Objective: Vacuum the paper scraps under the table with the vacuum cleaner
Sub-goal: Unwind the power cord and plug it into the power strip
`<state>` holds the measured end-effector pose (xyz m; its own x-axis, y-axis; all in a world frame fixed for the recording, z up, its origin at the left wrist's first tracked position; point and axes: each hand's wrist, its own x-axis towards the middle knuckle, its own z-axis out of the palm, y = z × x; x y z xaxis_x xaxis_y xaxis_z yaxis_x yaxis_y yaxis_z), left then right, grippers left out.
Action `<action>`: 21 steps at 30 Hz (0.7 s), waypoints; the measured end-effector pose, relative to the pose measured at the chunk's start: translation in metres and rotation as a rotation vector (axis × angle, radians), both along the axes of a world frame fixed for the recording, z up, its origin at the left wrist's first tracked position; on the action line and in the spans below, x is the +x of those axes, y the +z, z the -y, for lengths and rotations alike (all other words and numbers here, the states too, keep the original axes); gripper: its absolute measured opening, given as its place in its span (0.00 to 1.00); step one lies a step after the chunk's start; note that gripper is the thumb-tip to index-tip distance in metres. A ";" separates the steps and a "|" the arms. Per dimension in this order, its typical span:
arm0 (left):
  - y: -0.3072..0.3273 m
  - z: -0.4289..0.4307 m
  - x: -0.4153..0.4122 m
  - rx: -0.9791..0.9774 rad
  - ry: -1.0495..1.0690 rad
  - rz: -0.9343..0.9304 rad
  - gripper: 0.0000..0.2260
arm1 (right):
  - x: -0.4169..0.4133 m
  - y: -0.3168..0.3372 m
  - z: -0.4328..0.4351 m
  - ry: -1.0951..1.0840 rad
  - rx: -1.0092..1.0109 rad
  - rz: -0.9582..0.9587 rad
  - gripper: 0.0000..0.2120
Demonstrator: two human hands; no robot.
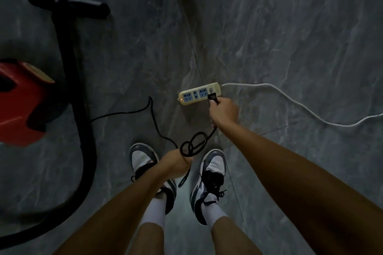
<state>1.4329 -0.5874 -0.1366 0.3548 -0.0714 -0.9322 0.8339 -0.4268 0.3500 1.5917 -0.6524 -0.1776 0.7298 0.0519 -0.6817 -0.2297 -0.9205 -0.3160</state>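
glossy marbled stone floor [290, 37], plastic power strip [200, 93]

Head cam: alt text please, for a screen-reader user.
Right hand holds a black plug at a yellow power strip on the grey floor; left hand grips the looped black cord. A red vacuum cleaner with its hose sits to the left.

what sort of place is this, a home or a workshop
Probably an indoor room in a home, though I can't be sure: a polished grey marble-look tile floor, a red canister vacuum cleaner and a household power strip lying on the tiles.
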 end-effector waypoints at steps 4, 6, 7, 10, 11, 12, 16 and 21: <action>-0.044 -0.028 -0.009 0.204 -0.083 -0.098 0.11 | 0.002 -0.037 0.002 0.105 -0.056 0.056 0.16; -0.058 -0.042 0.000 0.381 0.017 -0.016 0.09 | 0.005 -0.051 0.002 0.170 -0.062 0.085 0.16; -0.063 -0.047 0.008 0.466 0.092 0.064 0.10 | 0.006 -0.059 0.001 0.196 -0.067 0.091 0.16; -0.082 -0.053 0.037 0.510 0.316 0.332 0.14 | 0.010 -0.083 0.001 0.215 -0.101 0.101 0.17; -0.086 -0.051 0.047 0.483 0.324 0.403 0.15 | 0.011 -0.088 0.000 0.208 -0.110 0.098 0.17; -0.090 -0.049 0.057 0.456 0.302 0.464 0.16 | 0.013 -0.093 0.000 0.209 -0.111 0.100 0.17; -0.116 -0.038 0.082 0.391 0.235 0.574 0.18 | 0.024 -0.109 -0.003 0.241 -0.153 0.079 0.17; -0.137 -0.034 0.089 0.424 0.174 0.602 0.18 | 0.025 -0.122 -0.008 0.248 -0.149 0.052 0.17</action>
